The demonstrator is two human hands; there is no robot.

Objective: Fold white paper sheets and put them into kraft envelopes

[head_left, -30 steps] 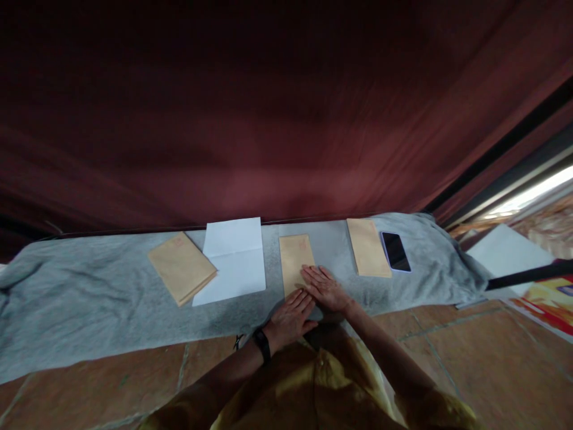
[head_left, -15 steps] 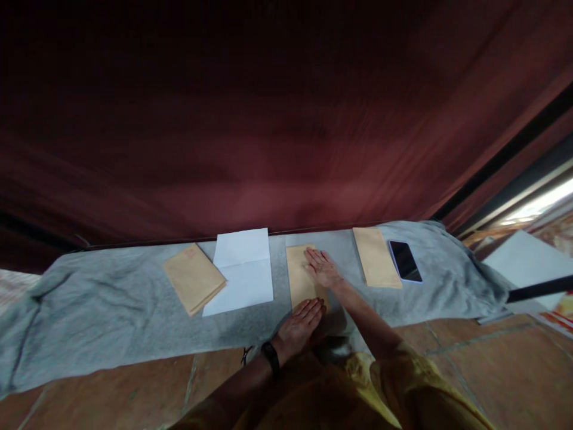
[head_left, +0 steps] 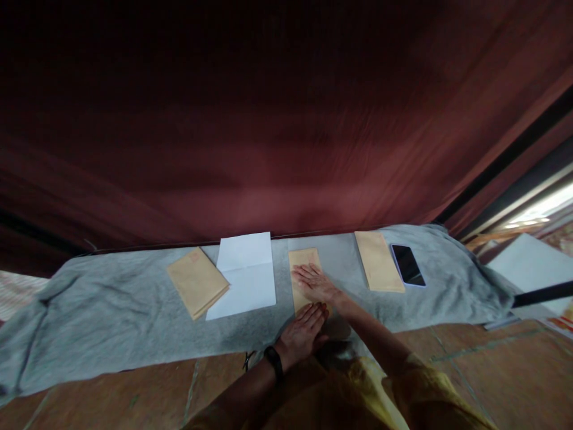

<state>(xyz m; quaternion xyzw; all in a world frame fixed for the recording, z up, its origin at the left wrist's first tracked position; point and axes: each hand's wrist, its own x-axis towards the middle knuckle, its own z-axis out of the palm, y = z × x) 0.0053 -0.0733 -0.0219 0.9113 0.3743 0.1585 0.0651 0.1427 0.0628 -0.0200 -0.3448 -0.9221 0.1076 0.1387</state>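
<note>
A tan paper envelope (head_left: 304, 257) lies in front of me on the grey cloth. My right hand (head_left: 316, 283) rests flat across its middle, fingers stretched out toward its left edge. Over its near end lies my left hand (head_left: 303, 332), palm down with the fingers extended; a dark band circles that wrist. Left of the envelope is a white sheet of paper (head_left: 246, 278) with a crease across it. A stack of tan envelopes (head_left: 197, 280) overlaps the sheet's left edge. Another stack of envelopes (head_left: 379, 263) lies to the right of my hands.
A phone (head_left: 408, 264) lies at the right beside the envelopes. The grey cloth (head_left: 120, 310) covers a long, narrow surface, with a dark red curtain (head_left: 268, 149) behind it. Tiled floor (head_left: 152, 388) shows along the near edge. A black bar (head_left: 544, 294) juts in at the right.
My right hand has slid from the upper right of the envelope down and left to its middle. My left hand stays at the near end. The view has shifted slightly.
</note>
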